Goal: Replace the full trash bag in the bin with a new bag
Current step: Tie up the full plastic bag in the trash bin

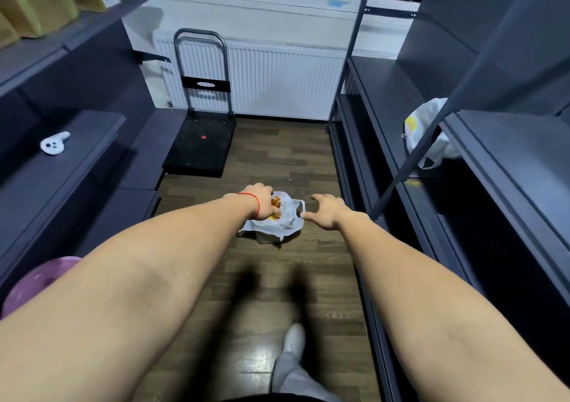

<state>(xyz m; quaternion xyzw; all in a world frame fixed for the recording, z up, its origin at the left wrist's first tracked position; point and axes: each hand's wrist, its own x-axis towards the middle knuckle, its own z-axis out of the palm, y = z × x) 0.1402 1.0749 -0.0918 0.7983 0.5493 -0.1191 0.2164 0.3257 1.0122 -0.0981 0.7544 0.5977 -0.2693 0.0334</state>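
A small bin (pixel 266 237) stands on the wooden floor between the shelves, lined with a white plastic bag (pixel 285 221) holding orange and yellow scraps. My left hand (pixel 262 202), with a red string at the wrist, is closed on the bag's left rim. My right hand (pixel 327 212) hovers just right of the bag with fingers spread, its thumb close to the bag's right handle loop without gripping it. Most of the bin is hidden under the bag. Another white plastic bag (pixel 427 133) with a yellow print lies on the right shelf.
Dark shelving units (pixel 493 155) line both sides of a narrow aisle. A folding platform trolley (pixel 200 145) stands ahead at the left before a white radiator (pixel 277 81). A white controller (pixel 55 144) lies on the left shelf; a pink basin (pixel 37 281) sits low left. My foot (pixel 293 340) is behind the bin.
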